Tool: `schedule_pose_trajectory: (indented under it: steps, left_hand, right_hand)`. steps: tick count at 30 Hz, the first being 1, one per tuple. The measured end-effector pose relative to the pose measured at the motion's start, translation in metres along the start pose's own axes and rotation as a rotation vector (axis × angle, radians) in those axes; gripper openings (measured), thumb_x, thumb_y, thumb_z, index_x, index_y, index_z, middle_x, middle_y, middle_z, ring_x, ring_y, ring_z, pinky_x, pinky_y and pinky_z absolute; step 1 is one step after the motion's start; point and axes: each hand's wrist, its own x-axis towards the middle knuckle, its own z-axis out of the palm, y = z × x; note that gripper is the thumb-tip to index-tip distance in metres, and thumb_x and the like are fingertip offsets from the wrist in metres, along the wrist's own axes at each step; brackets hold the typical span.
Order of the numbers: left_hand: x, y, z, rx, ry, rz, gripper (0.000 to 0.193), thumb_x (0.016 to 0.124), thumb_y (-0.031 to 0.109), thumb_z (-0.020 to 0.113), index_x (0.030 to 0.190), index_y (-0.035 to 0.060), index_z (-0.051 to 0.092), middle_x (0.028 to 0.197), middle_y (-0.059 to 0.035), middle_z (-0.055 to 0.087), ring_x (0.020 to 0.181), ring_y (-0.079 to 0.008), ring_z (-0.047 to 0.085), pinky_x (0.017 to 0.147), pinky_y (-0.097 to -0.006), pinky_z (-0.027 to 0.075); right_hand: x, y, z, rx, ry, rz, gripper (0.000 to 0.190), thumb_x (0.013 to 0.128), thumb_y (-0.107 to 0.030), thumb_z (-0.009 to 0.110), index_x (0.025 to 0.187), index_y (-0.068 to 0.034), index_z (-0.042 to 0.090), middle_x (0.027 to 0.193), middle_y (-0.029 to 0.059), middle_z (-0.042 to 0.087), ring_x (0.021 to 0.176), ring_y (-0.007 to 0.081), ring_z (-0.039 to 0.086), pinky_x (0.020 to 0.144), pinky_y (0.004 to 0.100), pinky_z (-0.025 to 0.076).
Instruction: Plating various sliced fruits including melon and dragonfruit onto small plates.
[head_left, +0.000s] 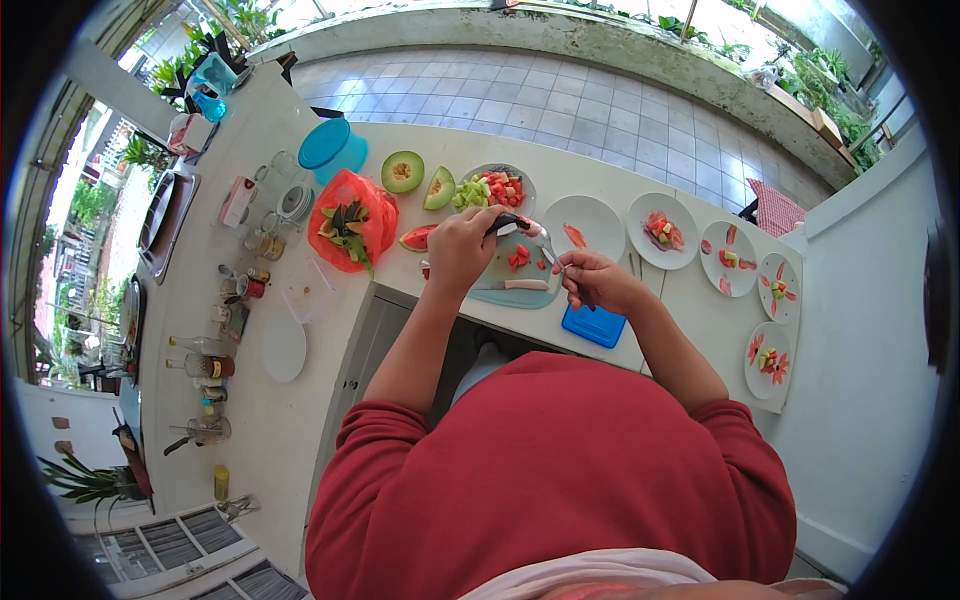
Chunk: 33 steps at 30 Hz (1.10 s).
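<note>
My left hand (461, 247) grips a black-handled utensil (511, 221) whose pink-smeared head points right. In my right hand (600, 281) is a metal spoon (553, 253), its tip meeting that head; where one ends and the other begins is hard to tell. Below both lies a pale green cutting board (495, 298) bearing red watermelon pieces (517, 258) and a light-handled knife (525, 285). Just beyond, a white plate (600, 208) carries one red smear (574, 237). Behind my left hand, a plate (529, 196) holds melon cubes (471, 193) and watermelon cubes (505, 189).
A blue plastic box (594, 327) sits at the near edge. Rightward stand several plates of decorated fruit (727, 259). Leftward are a watermelon wedge (415, 238), cut melon (403, 172), a red bag of peels (352, 225) and a blue tub (334, 150). Glassware (206, 366) lines the side counter.
</note>
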Motion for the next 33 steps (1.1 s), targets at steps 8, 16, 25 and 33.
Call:
schedule_pose_trajectory:
  steps: [8, 16, 25, 33]
  left_hand:
    - [-0.009, -0.008, 0.010, 0.033, -0.017, 0.005, 0.028, 0.071, 0.009, 0.062, 0.098, 0.0166, 0.065, 0.079, -0.0033, 0.062, 0.069, -0.0252, 0.062, 0.059, -0.0356, 0.048]
    - [-0.066, -0.088, 0.089, -0.347, -0.225, -0.643, 0.030, 0.081, 0.028, 0.062, 0.101, 0.0062, 0.064, 0.095, -0.0184, 0.064, 0.086, -0.0342, 0.062, 0.075, -0.0396, 0.048]
    - [-0.073, -0.104, 0.120, 0.075, -0.455, -0.641, 0.031, 0.081, 0.027, 0.061, 0.110, 0.0149, 0.063, 0.117, -0.0152, 0.051, 0.105, -0.0313, 0.053, 0.088, -0.0403, 0.045]
    - [-0.085, -0.142, 0.171, -0.185, -0.148, -0.904, 0.044, 0.076, 0.016, 0.058, 0.120, 0.0151, 0.056, 0.109, -0.0150, 0.054, 0.098, -0.0294, 0.055, 0.087, -0.0389, 0.045]
  right_hand:
    - [0.001, 0.001, -0.007, 0.039, -0.001, -0.040, 0.017, 0.096, -0.016, 0.042, 0.108, -0.007, 0.051, 0.071, -0.0014, 0.050, 0.059, 0.0093, 0.058, 0.045, 0.0190, 0.038]
    - [-0.005, 0.023, -0.092, -0.185, 0.495, -0.019, 0.019, 0.093, -0.013, 0.044, 0.108, -0.007, 0.053, 0.071, -0.0013, 0.050, 0.057, 0.0081, 0.050, 0.046, 0.0209, 0.039]
    - [0.010, 0.084, -0.179, -0.610, 0.614, 0.274, 0.047, 0.080, 0.003, 0.041, 0.123, -0.010, 0.055, 0.073, 0.0053, 0.056, 0.063, 0.0169, 0.058, 0.061, 0.0294, 0.050]
    - [0.029, 0.066, -0.156, -1.442, 0.650, 0.134, 0.048, 0.076, 0.006, 0.047, 0.115, -0.017, 0.063, 0.095, 0.0171, 0.057, 0.090, 0.0337, 0.058, 0.081, 0.0384, 0.046]
